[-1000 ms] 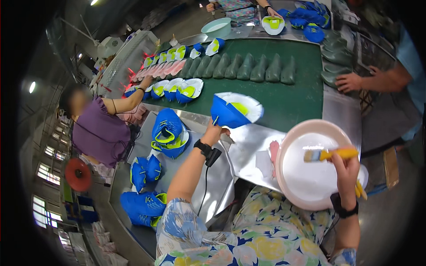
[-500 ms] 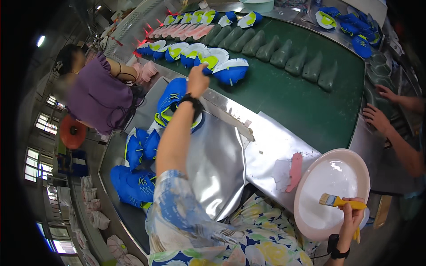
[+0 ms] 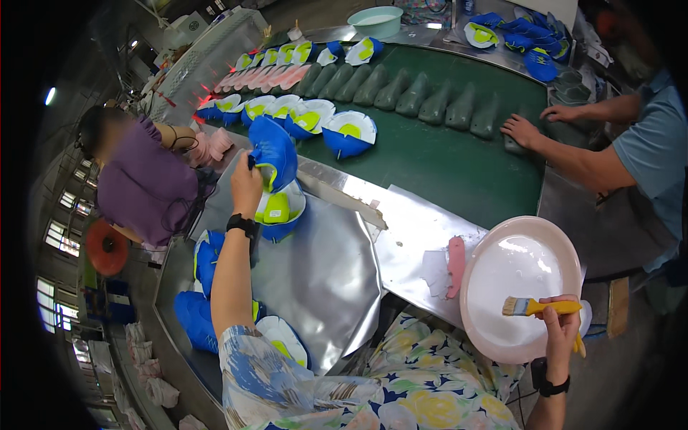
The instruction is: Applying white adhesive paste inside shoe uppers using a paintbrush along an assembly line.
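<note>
My left hand (image 3: pixel 247 185) grips the edge of a blue shoe upper (image 3: pixel 273 149), raised over the metal tray (image 3: pixel 330 247). Just under it lies another upper with a lime-green lining (image 3: pixel 276 208). Further blue uppers (image 3: pixel 195 319) lie along the tray's left side, partly hidden by my forearm. In my right hand (image 3: pixel 562 326) is a paintbrush (image 3: pixel 548 307) with a yellow handle, its pale bristles pointing left. The brush hovers over a wide pale basin (image 3: pixel 471 283) holding white liquid. Blue-and-white uppers (image 3: pixel 350 133) stand in a row on the green conveyor belt (image 3: pixel 430 172).
Behind the uppers run pink insoles (image 3: pixel 283 77) and dark green shoe lasts (image 3: pixel 412 97). At the right, a co-worker's hand (image 3: pixel 523 131) rests on a last. Another person in purple (image 3: pixel 147 175) sits at the left. A pink strip (image 3: pixel 456 266) lies beside the basin; a mint basin (image 3: pixel 376 23) stands at the back.
My left hand has come back from the belt's uppers to the tray and lifted a blue upper. The co-worker's hands have moved to the belt's edge. My right hand still holds the brush.
</note>
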### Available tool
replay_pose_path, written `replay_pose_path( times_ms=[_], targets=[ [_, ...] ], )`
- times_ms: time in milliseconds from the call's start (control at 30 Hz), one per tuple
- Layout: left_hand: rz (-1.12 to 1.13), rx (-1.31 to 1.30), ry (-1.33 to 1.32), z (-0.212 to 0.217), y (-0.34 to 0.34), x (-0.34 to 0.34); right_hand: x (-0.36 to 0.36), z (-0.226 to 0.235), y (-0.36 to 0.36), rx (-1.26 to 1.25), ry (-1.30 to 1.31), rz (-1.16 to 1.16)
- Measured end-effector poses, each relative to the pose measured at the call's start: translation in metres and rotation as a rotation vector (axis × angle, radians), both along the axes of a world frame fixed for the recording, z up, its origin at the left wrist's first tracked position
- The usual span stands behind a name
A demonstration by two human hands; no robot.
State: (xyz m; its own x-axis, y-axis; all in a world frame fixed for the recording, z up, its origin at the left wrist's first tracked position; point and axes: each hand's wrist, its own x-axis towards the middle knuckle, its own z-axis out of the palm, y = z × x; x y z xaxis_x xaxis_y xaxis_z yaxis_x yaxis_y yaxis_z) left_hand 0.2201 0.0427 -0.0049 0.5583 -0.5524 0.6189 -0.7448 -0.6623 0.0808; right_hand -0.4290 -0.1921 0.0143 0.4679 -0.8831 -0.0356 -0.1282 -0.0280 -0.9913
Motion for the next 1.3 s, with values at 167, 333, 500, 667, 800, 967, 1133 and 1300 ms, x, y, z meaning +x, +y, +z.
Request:
replay_pose_path(
  times_ms=[167, 333, 500, 667, 800, 967, 1133, 1300],
  targets=[
    [-0.443, -0.855, 1.547, -0.035, -0.096, -0.035, 0.002, -0.003, 0.001, 0.020, 0.010, -0.043],
    [-0.552, -1.055, 1.935, -0.101, -0.197, -0.071, 0.010, -0.001, 0.005, 0.100, 0.050, -0.059],
    [-0.128, -0.712, 1.755, -0.190, -0.265, -0.034, 0.010, 0.000, 0.002, 0.103, 0.124, -0.126],
    [0.213, -0.365, 1.119, -0.210, -0.272, -0.007, 0.016, -0.006, -0.002, 0.103, 0.156, -0.100],
    [0.350, -0.466, 1.036, -0.169, -0.239, -0.009, 0.025, -0.012, -0.005, 0.158, 0.136, -0.054],
    [0.041, -0.385, 0.449, -0.108, -0.168, 0.009, 0.008, -0.010, -0.011, 0.082, 0.117, -0.046],
    [0.294, -0.204, 0.110, -0.094, 0.025, -0.003, 0.001, -0.020, -0.005, 0.085, 0.112, -0.007],
    [0.548, -0.233, 0.329, -0.079, 0.097, -0.056, -0.014, -0.022, -0.002, -0.013, 0.110, 0.022]
  ],
)
